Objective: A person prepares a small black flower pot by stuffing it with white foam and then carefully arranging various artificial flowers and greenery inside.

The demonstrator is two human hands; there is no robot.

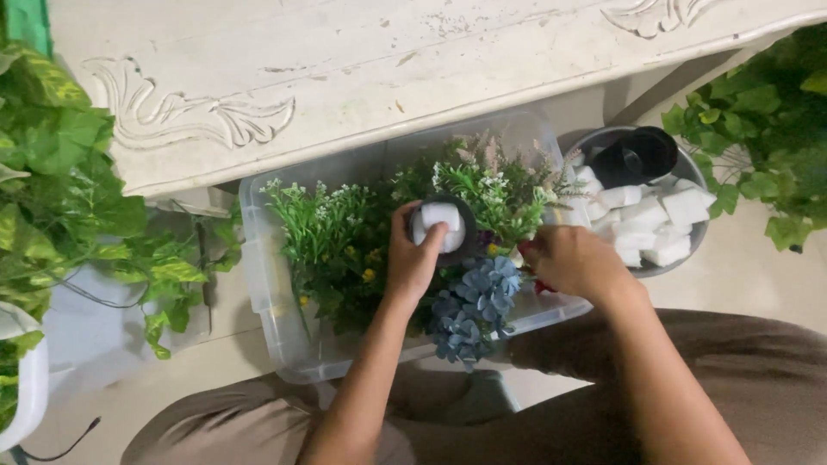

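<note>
My left hand (412, 258) grips a small dark pot (441, 229) holding white foam (439, 226), above a clear plastic bin (284, 344) of fake plants (345, 237). My right hand (573, 263) is closed around a stem, its grip partly hidden.

A home craft corner: carved white table (345, 69), leafy houseplants (60, 189), tiled floor (749, 275).

Both arms come up from the bottom edge, forearms bare, angled inward toward each other. Left forearm runs nearly straight up-frame, wrist roughly in line with it. Left hand (412, 258) is back-up, fingers (433, 234) curled forward and closed in a grasp, thumb tucked on the inner side. Right forearm enters from lower right, steeper diagonal, wrist bent slightly inward. Right hand (573, 263) is back-up too, knuckles toward the camera, fingers folded under and out of sight, so its grip can't be read. Hands are near each other, not touching.
</note>
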